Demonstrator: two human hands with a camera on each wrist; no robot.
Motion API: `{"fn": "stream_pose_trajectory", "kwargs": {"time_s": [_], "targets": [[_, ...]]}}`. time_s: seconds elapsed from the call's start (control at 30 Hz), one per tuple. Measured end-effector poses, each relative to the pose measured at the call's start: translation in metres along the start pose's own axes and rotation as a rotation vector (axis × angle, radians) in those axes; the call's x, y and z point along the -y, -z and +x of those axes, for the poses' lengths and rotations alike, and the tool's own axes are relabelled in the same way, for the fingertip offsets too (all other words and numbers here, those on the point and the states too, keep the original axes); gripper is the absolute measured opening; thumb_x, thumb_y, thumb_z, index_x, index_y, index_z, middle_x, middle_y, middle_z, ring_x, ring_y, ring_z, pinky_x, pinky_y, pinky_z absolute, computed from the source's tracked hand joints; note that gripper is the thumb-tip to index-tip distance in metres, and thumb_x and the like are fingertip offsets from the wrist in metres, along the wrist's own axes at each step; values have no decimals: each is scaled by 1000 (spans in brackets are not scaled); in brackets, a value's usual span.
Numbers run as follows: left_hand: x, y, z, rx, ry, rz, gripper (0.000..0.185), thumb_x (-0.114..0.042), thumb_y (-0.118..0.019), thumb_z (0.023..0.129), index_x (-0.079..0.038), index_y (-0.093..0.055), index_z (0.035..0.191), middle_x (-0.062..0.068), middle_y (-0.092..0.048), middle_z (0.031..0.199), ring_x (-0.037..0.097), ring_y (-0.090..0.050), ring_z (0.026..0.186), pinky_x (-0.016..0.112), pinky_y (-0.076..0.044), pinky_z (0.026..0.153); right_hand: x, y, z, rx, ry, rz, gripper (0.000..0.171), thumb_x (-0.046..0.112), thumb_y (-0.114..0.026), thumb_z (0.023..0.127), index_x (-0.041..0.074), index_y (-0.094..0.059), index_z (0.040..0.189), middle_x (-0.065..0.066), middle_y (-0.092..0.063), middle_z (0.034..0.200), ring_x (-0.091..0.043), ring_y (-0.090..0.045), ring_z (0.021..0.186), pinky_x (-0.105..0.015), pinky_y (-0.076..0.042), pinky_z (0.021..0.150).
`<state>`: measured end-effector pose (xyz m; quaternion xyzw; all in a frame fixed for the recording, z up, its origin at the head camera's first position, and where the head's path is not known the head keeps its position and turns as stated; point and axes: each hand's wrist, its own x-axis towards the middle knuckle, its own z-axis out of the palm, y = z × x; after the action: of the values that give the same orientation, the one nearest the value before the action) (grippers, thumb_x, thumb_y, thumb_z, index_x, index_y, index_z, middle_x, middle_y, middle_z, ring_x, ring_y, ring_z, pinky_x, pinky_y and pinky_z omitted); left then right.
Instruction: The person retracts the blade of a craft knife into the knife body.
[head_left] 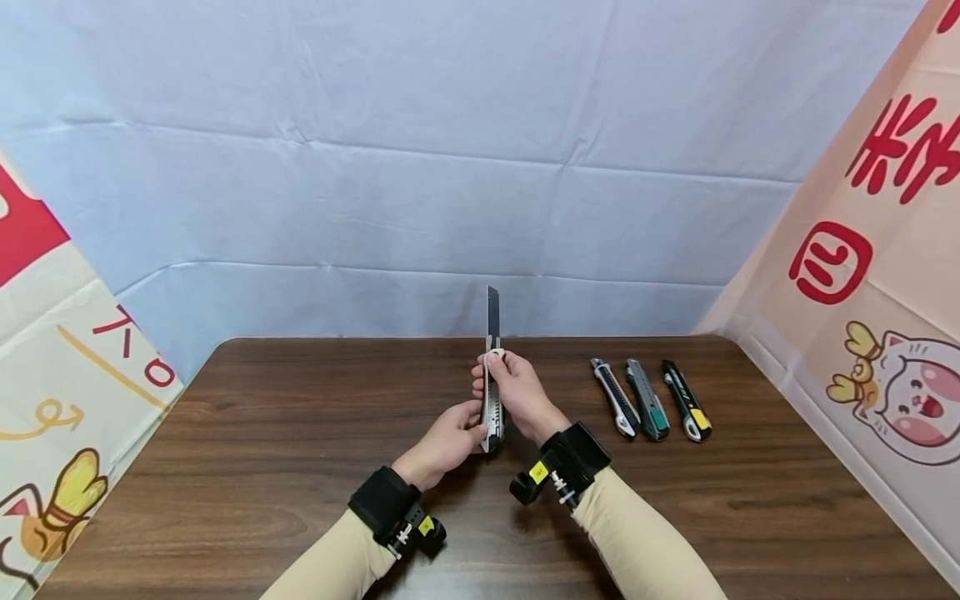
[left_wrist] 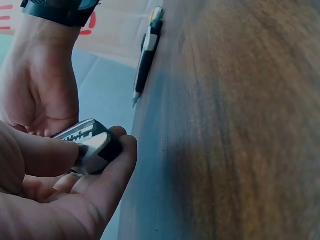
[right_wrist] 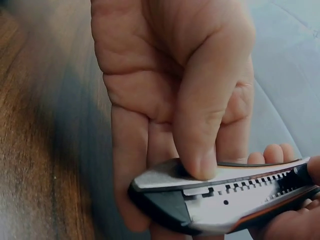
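A snap-off utility knife [head_left: 492, 410] is held between both hands over the middle of the table, its long blade [head_left: 493, 312] extended and pointing away. My left hand [head_left: 448, 440] grips its lower end; in the right wrist view the left thumb [right_wrist: 200, 150] presses the metal body beside the dark end cap [right_wrist: 162, 205]. Higher up, my right hand [head_left: 525, 400] holds the handle near the blade, with its thumb on the front face. The left wrist view shows the handle's end [left_wrist: 97, 152] pinched between left thumb and fingers.
Right of the hands, three more utility knives lie side by side on the wooden table [head_left: 300, 417]: a silver and black one [head_left: 617, 400], a grey and teal one [head_left: 647, 400], a black and yellow one [head_left: 686, 400]. Pale cloth [head_left: 420, 208] hangs behind the table.
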<state>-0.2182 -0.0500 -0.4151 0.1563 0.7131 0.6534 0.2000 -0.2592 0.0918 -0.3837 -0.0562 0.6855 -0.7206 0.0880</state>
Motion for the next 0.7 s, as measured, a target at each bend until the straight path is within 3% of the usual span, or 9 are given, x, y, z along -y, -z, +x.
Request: {"fn": "stream_pose_trajectory", "kwargs": {"time_s": [0.3,0.7], "targets": [[-2,0,-2,-3,13,12,40,1,-35,102,8,-38,142,25,-55,134,17,-56,110,30,-54,88,0,0,-2,15,0,-18,38,20,-32,108,-7,-46,131,-15,-58,111,-11,-60,83,-29,-57,83],[-2,0,-3,-7,7,11,40,2,-35,101,9,-38,141,27,-55,133,16,-57,106,28,-54,84,1,-1,-2,23,4,-16,39,17,-33,108,-9,-43,135,-19,-57,113,-11,-60,83,-27,-56,81]]}}
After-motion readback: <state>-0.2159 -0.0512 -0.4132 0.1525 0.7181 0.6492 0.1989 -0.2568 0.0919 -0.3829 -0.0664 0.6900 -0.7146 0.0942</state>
